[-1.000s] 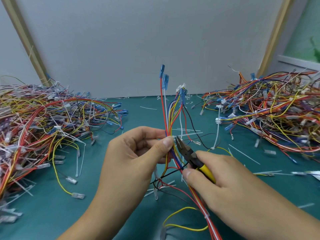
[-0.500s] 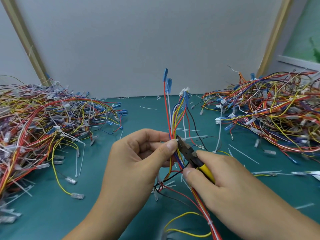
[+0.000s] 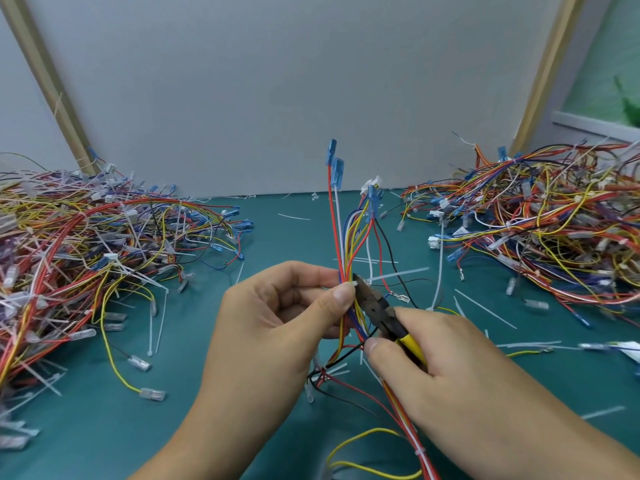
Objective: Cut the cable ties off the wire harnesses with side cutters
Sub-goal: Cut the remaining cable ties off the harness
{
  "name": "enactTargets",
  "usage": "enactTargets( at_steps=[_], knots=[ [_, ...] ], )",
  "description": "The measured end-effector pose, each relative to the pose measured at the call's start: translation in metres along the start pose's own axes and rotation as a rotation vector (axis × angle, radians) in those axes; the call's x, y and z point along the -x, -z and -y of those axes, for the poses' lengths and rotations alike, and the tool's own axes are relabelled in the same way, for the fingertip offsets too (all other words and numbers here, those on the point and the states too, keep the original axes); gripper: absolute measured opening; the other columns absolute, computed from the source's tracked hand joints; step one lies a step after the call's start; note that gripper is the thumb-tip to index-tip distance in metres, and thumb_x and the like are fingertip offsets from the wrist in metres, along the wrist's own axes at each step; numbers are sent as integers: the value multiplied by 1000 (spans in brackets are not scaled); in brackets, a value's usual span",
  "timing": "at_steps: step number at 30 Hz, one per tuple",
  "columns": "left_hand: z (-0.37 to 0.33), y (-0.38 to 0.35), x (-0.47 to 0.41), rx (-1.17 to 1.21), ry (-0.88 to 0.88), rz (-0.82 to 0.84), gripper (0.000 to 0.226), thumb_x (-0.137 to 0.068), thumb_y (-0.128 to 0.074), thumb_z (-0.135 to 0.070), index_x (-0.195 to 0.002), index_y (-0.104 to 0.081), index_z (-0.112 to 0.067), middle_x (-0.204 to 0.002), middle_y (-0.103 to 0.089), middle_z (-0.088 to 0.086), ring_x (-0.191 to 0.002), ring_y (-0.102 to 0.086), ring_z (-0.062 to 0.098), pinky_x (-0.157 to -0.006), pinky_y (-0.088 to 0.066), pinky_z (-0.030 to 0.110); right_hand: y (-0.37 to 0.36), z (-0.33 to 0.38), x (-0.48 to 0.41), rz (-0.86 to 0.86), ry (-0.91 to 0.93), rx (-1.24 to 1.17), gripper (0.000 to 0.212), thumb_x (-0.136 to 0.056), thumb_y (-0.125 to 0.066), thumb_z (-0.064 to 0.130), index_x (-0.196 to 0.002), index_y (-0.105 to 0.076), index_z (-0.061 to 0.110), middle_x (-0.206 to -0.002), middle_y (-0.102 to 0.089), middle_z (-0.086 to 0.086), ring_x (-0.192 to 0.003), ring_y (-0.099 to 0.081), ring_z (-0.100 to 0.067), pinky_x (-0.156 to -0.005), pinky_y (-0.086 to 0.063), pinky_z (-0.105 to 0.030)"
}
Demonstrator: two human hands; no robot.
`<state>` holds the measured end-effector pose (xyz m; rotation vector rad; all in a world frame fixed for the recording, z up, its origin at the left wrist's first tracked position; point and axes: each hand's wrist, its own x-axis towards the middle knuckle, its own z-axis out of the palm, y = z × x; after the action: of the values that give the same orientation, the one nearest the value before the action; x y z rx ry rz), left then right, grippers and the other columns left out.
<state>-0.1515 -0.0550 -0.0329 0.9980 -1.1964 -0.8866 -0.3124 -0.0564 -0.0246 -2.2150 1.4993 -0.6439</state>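
Observation:
A wire harness (image 3: 349, 233) of red, yellow, blue and white wires with blue terminals stands upright in front of me. My left hand (image 3: 277, 327) pinches the bundle between thumb and fingers. A white cable tie (image 3: 354, 283) shows at my thumb tip. My right hand (image 3: 450, 368) grips the yellow-handled side cutters (image 3: 381, 310), whose dark jaws sit at that tie. A second white tie (image 3: 419, 450) wraps the harness lower down.
A big heap of harnesses (image 3: 79, 258) lies on the left of the green mat (image 3: 86, 427), another heap (image 3: 540, 223) on the right. Cut white ties (image 3: 485, 308) and loose terminals are scattered over the mat. A grey wall panel stands behind.
The harness has shifted slightly right and upward in my left hand. The cutter jaws have closed in on the white tie at my thumb tip.

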Motion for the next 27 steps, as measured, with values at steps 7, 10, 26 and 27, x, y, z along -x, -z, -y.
enactTargets(
  at_steps=[7,10,26,27],
  knots=[
    [0,0,0,-12,2,-5,15,-70,-76,-21,-81,-76,-11,-69,-74,11,-62,-72,19,-59,-57,22,2,1,1,10,-16,-3,35,-73,-29,65,-83,-47,37,-65,-54,20,-59,-49,-8,-47,-34,-26],
    [-1,0,0,-31,-3,3,14,-72,-81,-22,-84,-76,-16,-70,-74,11,-64,-72,20,-60,-57,23,2,0,2,13,-27,-10,43,-68,-25,70,-83,-47,37,-65,-54,22,-59,-48,-8,-48,-34,-25],
    [-2,5,-4,-91,-98,-107,19,-68,-87,-21,-82,-74,-20,-61,-70,4,-55,-64,9,-56,-51,16,18,-7,-9,-281,50,-380,29,-80,-57,56,-88,-59,28,-65,-65,-4,-56,-61,-19,-55,-49,-34],
    [-1,5,-4,-138,-127,-139,19,-68,-86,-20,-81,-73,-21,-60,-69,2,-54,-61,8,-55,-49,16,20,-7,-10,-326,54,-447,25,-78,-60,52,-88,-61,29,-67,-66,-5,-59,-64,-20,-57,-50,-33]
  ],
)
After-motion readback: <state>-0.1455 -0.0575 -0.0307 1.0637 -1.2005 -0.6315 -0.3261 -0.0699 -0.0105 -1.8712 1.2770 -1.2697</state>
